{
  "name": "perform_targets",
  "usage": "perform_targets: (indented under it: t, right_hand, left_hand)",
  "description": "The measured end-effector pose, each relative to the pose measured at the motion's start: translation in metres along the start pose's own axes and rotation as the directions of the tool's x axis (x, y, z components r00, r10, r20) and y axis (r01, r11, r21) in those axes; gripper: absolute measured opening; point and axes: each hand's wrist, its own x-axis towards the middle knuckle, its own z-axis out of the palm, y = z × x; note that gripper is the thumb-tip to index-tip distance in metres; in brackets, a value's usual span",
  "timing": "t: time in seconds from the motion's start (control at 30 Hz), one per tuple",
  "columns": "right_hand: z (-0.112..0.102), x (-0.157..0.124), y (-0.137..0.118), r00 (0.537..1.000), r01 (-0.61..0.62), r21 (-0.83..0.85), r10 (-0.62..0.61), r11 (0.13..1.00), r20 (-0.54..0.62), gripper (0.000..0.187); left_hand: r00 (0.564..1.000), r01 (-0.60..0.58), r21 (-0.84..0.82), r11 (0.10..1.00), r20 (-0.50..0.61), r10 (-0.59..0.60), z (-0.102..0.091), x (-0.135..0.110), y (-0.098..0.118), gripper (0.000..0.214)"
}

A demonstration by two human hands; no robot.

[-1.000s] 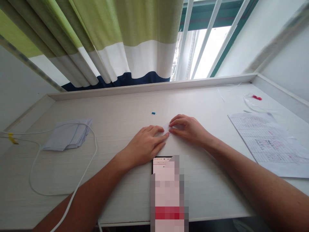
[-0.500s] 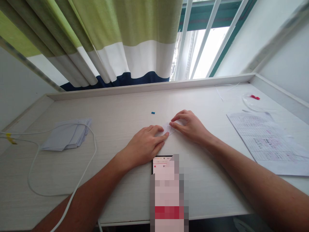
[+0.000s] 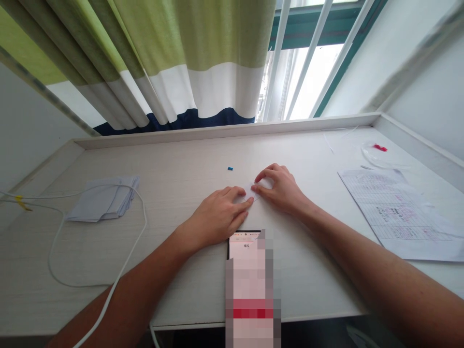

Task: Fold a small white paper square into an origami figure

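Observation:
A small piece of white paper (image 3: 249, 192) lies on the desk between my two hands, partly covered by them. My left hand (image 3: 223, 215) rests on the desk with thumb and forefinger pressed on the paper's left and near side. From the right, my right hand (image 3: 279, 188) pinches the paper's far right part between thumb and fingers. The paper seems folded, but its exact shape is too small to make out. Just below my left hand, a phone (image 3: 246, 270) stands at the desk's front edge, mostly blurred out.
A tiny blue piece (image 3: 230, 168) lies beyond my hands. On the left are a stack of white paper sheets (image 3: 103, 200) and a white cable (image 3: 145, 217), which crosses my left forearm. A written sheet (image 3: 395, 212) and a clear loop with a red part (image 3: 380, 147) lie right.
My right hand has shifted slightly left, its thumb nearer my left fingers over the paper. My left hand stays pressed in about the same place. The whole view has moved a little.

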Motion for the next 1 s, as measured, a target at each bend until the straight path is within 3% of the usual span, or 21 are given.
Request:
perform_targets:
  t: [0.27, 0.43, 0.67, 0.8, 0.9, 1.0]
  right_hand:
    - [0.004, -0.002, 0.004, 0.999, 0.044, -0.075, -0.045, 0.996, -0.006, 0.027]
    - [0.007, -0.005, -0.005, 0.997, 0.069, -0.167, -0.074, 0.984, -0.026, 0.022]
    - [0.004, -0.013, -0.010, 0.992, 0.125, -0.147, -0.119, 0.981, 0.053, 0.024]
    - [0.004, -0.008, -0.004, 0.995, 0.090, -0.137, -0.082, 0.987, 0.061, 0.033]
    - [0.006, -0.001, -0.001, 1.000, 0.013, -0.152, -0.016, 0.988, -0.021, 0.026]
    - [0.005, 0.002, 0.002, 0.999, 0.052, -0.139, -0.054, 0.989, -0.011, 0.027]
  left_hand:
    - [1.000, 0.007, 0.011, 1.000, -0.023, -0.007, 0.002, -0.001, 0.002, 0.038]
    - [1.000, 0.005, 0.003, 1.000, -0.023, -0.005, -0.001, -0.002, 0.003, 0.038]
    - [1.000, 0.021, -0.007, 1.000, -0.006, -0.021, -0.005, -0.002, 0.006, 0.037]
    - [1.000, 0.016, -0.002, 1.000, 0.003, -0.016, -0.006, -0.001, 0.006, 0.036]
    - [1.000, 0.018, 0.000, 1.000, 0.005, -0.018, -0.005, -0.001, 0.006, 0.038]
    - [1.000, 0.019, -0.008, 1.000, -0.001, -0.019, -0.004, -0.002, 0.006, 0.039]
